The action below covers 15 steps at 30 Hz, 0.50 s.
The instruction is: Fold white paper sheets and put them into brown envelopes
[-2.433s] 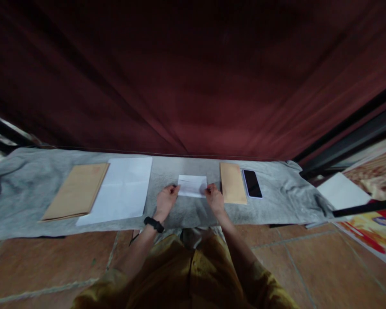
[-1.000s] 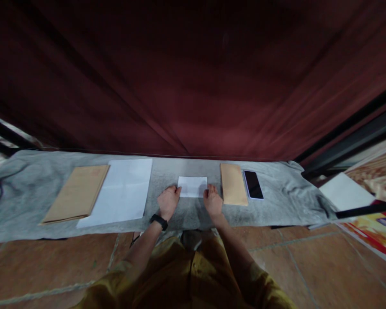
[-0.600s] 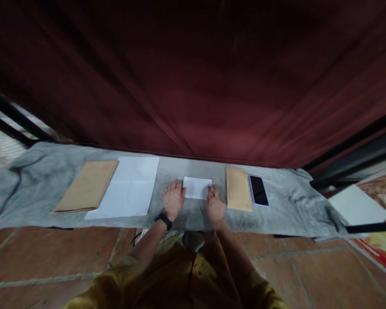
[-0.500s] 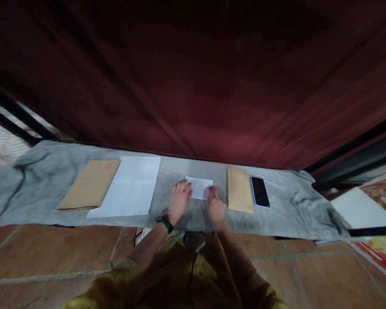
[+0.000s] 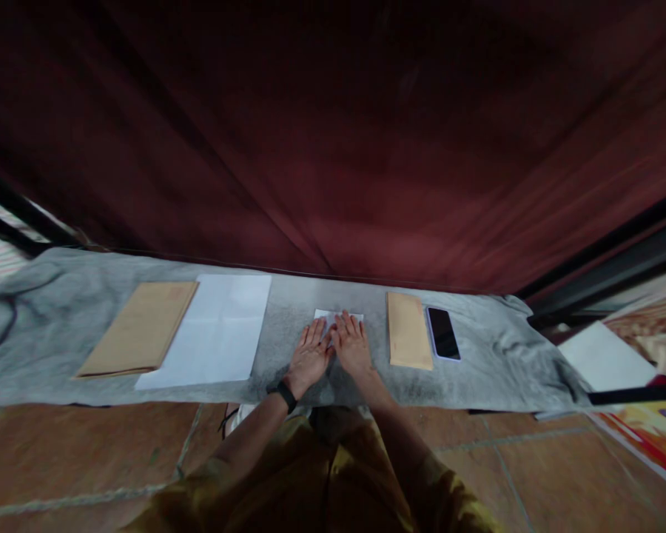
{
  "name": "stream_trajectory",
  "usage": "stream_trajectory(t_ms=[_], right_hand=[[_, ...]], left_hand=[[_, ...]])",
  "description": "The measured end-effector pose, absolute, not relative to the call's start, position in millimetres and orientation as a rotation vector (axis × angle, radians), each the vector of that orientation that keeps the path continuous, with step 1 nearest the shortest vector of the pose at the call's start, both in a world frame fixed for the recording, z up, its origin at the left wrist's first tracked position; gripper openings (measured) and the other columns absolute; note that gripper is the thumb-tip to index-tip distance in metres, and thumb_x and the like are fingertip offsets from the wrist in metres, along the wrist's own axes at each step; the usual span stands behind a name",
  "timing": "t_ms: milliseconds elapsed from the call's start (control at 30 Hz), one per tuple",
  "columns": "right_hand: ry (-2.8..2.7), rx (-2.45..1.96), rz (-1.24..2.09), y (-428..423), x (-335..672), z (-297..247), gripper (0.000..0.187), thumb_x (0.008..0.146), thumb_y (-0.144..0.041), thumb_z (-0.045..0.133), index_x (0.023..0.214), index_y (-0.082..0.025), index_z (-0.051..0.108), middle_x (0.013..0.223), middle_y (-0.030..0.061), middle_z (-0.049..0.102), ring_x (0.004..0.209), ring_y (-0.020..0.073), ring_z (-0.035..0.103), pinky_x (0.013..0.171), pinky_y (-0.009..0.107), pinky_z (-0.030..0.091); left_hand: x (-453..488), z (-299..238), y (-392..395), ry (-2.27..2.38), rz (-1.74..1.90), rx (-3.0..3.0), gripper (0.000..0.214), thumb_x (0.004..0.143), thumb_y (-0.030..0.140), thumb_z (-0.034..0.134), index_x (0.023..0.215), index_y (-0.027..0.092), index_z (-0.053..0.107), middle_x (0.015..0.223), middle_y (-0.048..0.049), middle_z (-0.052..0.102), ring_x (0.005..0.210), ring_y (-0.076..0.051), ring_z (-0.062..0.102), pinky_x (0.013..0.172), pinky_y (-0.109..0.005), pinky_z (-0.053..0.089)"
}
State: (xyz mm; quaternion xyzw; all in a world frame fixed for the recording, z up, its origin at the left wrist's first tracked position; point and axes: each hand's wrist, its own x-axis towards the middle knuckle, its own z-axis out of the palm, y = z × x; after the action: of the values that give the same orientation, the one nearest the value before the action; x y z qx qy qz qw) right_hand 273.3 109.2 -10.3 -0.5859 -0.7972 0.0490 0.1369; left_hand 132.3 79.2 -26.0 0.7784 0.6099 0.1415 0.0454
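A small folded white paper (image 5: 326, 316) lies on the grey cloth (image 5: 477, 370) in front of me. Both of my hands rest flat on top of it, side by side, and hide most of it. My left hand (image 5: 309, 354), with a black band at the wrist, has its fingers stretched forward. My right hand (image 5: 351, 344) lies next to it, fingers spread and pressed down on the paper. Only the paper's far edge and corners show.
On the cloth, a brown envelope (image 5: 406, 340) and a black phone (image 5: 442, 333) lie to the right. A large white sheet (image 5: 213, 331) and a bigger brown envelope (image 5: 140, 328) lie to the left. A dark red curtain (image 5: 333, 148) hangs behind. Tiled floor (image 5: 78, 451) lies in front.
My hands held the folded paper by its two side edges, then moved inward onto it. They now lie flat together on top, covering it.
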Motion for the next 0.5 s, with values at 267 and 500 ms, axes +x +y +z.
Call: stream_trajectory(t_ms=[267,500], right_hand=[[-2.217,-1.801,0.029,105,284,-39,0.052,0.106,-0.035,0.043,0.155,-0.017,0.041,0.163,0.0189,0.034,0.149,0.0307,0.035,0.119,0.055,0.026],[-2.147,-1.823,-0.034,102,285,-44,0.055,0.105,-0.038,0.044,0.155,-0.014,0.042,0.162,0.0223,0.034,0.147,0.0335,0.037,0.119,0.057,0.026]], left_hand=[[130,-35,77,1.999,0.447,2.277,0.058,0.101,0.031,0.035,0.155,0.009,0.040,0.163,-0.0158,0.034,0.154,-0.026,0.026,0.127,-0.048,0.021],[135,-35,83,2.201,0.448,2.127,0.062,0.103,0.036,0.032,0.154,0.003,0.037,0.161,-0.0199,0.036,0.154,-0.029,0.026,0.125,-0.049,0.022]])
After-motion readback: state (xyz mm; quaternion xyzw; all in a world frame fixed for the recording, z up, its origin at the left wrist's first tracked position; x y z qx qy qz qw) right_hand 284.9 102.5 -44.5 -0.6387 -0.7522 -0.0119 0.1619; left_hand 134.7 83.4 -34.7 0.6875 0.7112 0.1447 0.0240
